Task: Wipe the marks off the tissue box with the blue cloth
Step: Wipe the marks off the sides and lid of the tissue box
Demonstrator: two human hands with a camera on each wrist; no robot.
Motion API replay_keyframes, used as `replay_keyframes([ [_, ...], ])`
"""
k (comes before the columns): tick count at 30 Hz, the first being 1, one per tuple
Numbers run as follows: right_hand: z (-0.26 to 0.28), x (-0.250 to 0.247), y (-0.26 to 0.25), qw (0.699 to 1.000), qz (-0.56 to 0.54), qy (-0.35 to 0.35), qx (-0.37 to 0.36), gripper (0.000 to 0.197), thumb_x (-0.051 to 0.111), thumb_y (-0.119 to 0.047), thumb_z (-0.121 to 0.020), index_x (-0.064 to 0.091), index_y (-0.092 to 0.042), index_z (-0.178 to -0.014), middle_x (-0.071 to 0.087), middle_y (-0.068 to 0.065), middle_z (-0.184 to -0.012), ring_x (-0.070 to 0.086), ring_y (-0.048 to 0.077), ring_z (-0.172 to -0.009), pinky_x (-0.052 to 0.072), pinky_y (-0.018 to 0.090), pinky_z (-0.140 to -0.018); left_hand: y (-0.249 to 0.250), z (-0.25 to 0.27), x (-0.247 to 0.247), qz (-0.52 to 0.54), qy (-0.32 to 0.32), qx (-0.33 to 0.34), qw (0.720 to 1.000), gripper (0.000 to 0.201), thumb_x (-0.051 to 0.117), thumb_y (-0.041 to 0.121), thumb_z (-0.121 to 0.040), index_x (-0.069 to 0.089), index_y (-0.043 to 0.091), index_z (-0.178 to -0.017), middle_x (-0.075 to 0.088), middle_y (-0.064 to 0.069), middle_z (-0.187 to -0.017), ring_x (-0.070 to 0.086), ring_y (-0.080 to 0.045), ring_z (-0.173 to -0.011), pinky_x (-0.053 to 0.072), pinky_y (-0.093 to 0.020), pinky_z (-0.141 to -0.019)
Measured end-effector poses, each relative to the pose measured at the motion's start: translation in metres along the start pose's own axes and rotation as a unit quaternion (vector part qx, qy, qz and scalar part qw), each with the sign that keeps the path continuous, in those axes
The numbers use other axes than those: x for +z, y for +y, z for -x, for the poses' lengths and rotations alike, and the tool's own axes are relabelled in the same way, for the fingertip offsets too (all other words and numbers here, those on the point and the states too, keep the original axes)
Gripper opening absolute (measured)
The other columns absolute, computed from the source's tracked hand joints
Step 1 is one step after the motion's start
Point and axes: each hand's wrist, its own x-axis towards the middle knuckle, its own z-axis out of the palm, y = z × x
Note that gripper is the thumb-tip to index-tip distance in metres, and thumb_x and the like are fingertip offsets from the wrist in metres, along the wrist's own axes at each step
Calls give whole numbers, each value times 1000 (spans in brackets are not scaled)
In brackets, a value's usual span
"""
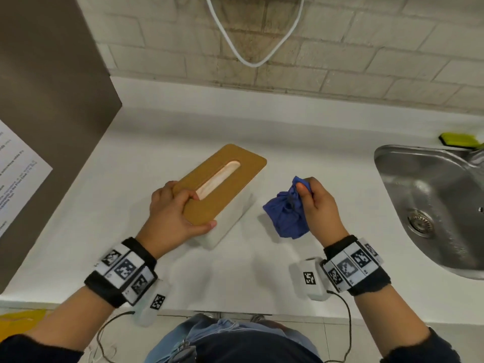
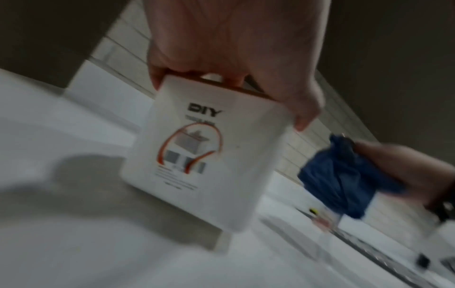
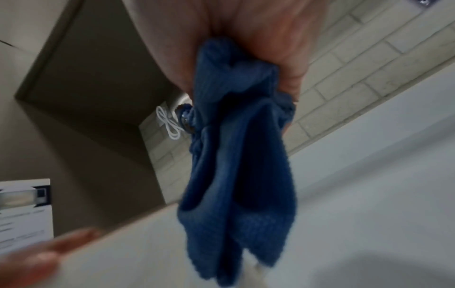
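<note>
Wiping not yet begun, by the look of it: tissue box (image 1: 222, 187) on the worktop (image 1: 301, 142), left grip (image 1: 172, 213) curled over its near end, right grip (image 1: 318, 203) pinching the bunched blue cloth (image 1: 286, 216) just right of it, clear of the box, no marks discernible.

From the head we look steeply down on the counter (image 1: 157, 132); our wrist views sit low and close, angled up along each hand; all share that counter (image 2: 74, 243).
</note>
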Motion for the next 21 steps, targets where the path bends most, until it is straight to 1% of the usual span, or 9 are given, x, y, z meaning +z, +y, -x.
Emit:
replay_keyframes([
  [4,10,-1,-11,999,-43,3,-4,25,41,-14,-99,48,-28,-80,56,-13,-76,55,-17,-68,39,0,-64,31,-1,29,-96,46,-54,993,84,50,84,-44,48,25,-103,36,-16,-127,31,-35,-114,31,-46,-101],
  [6,14,-5,-11,999,-43,12,0,25,40,-15,-99,48,-29,-80,56,-14,-76,54,-18,-68,38,0,-63,43,0,29,-89,30,-56,994,84,43,85,-50,48,25,-109,35,-16,-130,31,-35,-115,31,-45,-100],
  [8,16,-11,-8,999,-29,19,0,25,41,-17,-99,48,-32,-80,58,-15,-77,55,-17,-69,39,0,-64,45,4,24,-61,-28,-15,998,72,40,77,-64,48,31,-118,30,-13,-137,30,-33,-120,32,-41,-101],
  [10,19,-19,-3,1000,3,26,1,25,41,-22,-99,49,-36,-80,60,-14,-77,57,-11,-72,41,5,-65,40,8,16,-34,-93,57,993,56,43,60,-77,44,38,-127,19,-8,-147,30,-32,-126,33,-37,-105],
  [12,22,-27,3,999,36,35,10,21,41,-26,-98,52,-33,-82,61,-10,-77,58,-1,-74,43,16,-67,34,7,9,-63,-135,130,980,56,52,47,-81,36,41,-135,6,-2,-153,27,-27,-126,33,-37,-107],
  [13,23,-31,6,998,50,42,16,18,41,-27,-98,53,-30,-84,61,-10,-77,58,1,-75,43,19,-67,32,4,7,-97,-152,162,970,61,56,44,-81,32,41,-137,4,0,-153,26,-25,-123,33,-37,-106],
  [16,27,-43,14,996,56,57,38,15,40,-27,-98,53,-25,-90,58,-13,-77,55,0,-76,40,18,-65,25,-14,-1,-148,-210,217,942,69,62,41,-81,25,41,-139,13,4,-153,30,-24,-117,35,-39,-104],
  [19,31,-50,16,995,54,64,50,14,41,-25,-98,53,-22,-93,58,-14,-79,55,-1,-78,39,16,-67,21,-31,-8,-125,-252,227,932,68,67,44,-77,33,40,-136,24,7,-150,36,-23,-117,36,-38,-103],
  [21,35,-51,17,995,51,62,55,14,41,-25,-98,54,-22,-93,58,-14,-79,55,-3,-76,39,13,-66,25,-37,-9,-148,-258,256,920,70,68,46,-75,37,33,-135,32,7,-146,40,-21,-114,36,-31,-99],
])
